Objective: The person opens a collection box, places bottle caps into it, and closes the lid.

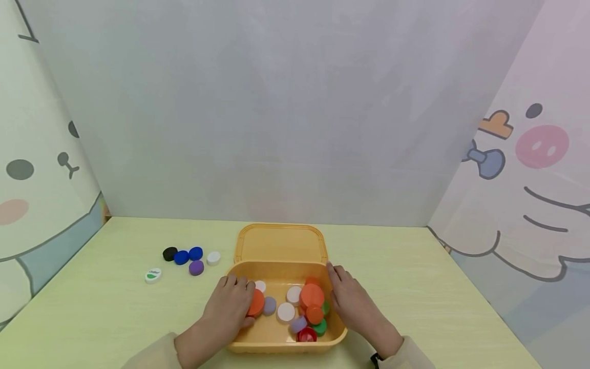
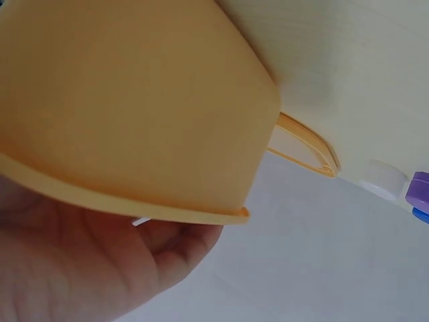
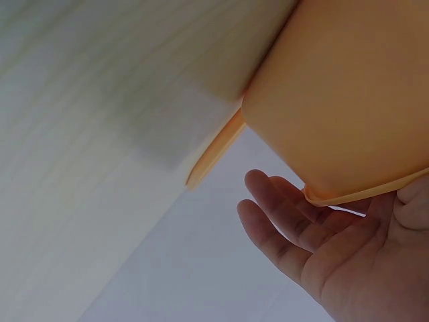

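A yellow plastic box [image 1: 272, 344] holds several bottle caps. My left hand [image 1: 227, 310] reaches over its left rim, fingers bent and thumb inside, beside a large orange cap [image 1: 256, 303]; whether it grips a cap is hidden. At the right rim, my right hand [image 1: 352, 301] touches the box with loose fingers, as the right wrist view also shows. Near that side lie another large orange cap [image 1: 312, 296], a small orange cap [image 1: 315, 314], a green cap [image 1: 319, 328] and a red cap [image 1: 307, 335]. White caps [image 1: 286, 312] and lilac caps [image 1: 298, 324] are in the middle.
A yellow lid [image 1: 281, 243] lies behind the box. To the left on the pale table [image 1: 405, 266] are a black cap [image 1: 170, 253], two blue caps [image 1: 195, 253], a purple cap [image 1: 196, 267], a white cap [image 1: 213, 258] and a printed white cap [image 1: 153, 275].
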The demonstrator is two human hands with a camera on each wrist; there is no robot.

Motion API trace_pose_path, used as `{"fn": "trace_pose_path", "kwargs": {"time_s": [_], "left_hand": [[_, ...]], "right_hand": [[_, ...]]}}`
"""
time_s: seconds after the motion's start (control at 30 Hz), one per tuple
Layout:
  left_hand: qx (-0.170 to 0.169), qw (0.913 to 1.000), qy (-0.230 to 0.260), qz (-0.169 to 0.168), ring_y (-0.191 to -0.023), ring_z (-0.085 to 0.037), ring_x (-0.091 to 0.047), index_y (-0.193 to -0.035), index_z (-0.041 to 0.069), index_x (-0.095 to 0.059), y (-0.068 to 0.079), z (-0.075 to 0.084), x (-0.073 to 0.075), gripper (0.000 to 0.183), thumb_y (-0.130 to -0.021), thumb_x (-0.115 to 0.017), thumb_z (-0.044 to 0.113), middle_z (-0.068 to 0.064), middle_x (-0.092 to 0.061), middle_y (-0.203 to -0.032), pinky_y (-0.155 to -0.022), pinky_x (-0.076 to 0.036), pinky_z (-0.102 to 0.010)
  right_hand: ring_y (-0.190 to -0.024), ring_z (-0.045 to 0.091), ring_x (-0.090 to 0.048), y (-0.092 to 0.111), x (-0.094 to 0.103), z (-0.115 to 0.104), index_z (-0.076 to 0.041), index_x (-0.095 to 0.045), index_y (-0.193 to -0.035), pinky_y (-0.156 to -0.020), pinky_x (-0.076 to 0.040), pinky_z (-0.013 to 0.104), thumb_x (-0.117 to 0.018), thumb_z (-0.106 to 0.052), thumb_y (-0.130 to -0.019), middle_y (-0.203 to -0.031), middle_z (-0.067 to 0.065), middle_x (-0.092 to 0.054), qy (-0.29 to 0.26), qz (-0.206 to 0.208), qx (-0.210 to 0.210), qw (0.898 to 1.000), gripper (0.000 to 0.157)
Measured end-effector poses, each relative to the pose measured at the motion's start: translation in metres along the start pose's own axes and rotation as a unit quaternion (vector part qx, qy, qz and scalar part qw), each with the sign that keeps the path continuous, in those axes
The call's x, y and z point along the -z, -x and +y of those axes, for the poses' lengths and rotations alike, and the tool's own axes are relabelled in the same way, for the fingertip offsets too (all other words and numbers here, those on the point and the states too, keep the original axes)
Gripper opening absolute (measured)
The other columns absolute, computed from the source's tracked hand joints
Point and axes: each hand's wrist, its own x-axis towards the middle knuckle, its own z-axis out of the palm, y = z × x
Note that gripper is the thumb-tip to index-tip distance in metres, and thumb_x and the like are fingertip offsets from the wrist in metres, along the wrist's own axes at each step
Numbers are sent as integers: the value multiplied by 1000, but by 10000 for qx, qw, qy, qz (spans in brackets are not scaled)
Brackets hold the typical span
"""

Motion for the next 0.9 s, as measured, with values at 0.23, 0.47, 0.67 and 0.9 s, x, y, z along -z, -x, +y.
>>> {"fn": "trace_pose_path", "kwargs": {"time_s": [0.23,0.47,0.67,0.9], "left_hand": [[-9,9999,-117,2,-76,-23,-43,-96,7,-58,-1,1,-1,63,-60,-75,56,-6,-53,-80,-73,-40,-35],[-10,9999,110,130,-77,-22,-43,-97,9,-58,-1,0,4,61,-61,-76,54,-6,-53,-82,-73,-40,-35],[134,9976,642,212,-79,-23,-45,-96,8,-57,-1,-9,16,56,-65,-74,52,-6,-53,-83,-76,-42,-36],[424,9958,790,210,-80,-25,-47,-98,6,-57,0,-25,27,47,-74,-70,44,-8,-56,-86,-76,-43,-37]], "right_hand": [[-97,23,-53,0,-2,2,4,-37,-136,-83,-49,38,-50,-9,-89,-120,15,-50,-9,-45,4,10000,50],[-96,21,-53,-1,-3,3,3,-37,-136,-83,-49,38,-49,-9,-89,-120,14,-50,-27,-82,-41,10000,50],[-95,20,-52,1,-3,3,3,-38,-136,-81,-49,37,-49,-8,-88,-119,13,-51,-10,14,-2,10000,50],[-94,20,-52,0,-3,2,3,-38,-135,-80,-50,36,-50,-9,-88,-118,12,-51,10,28,-23,10000,50]]}}
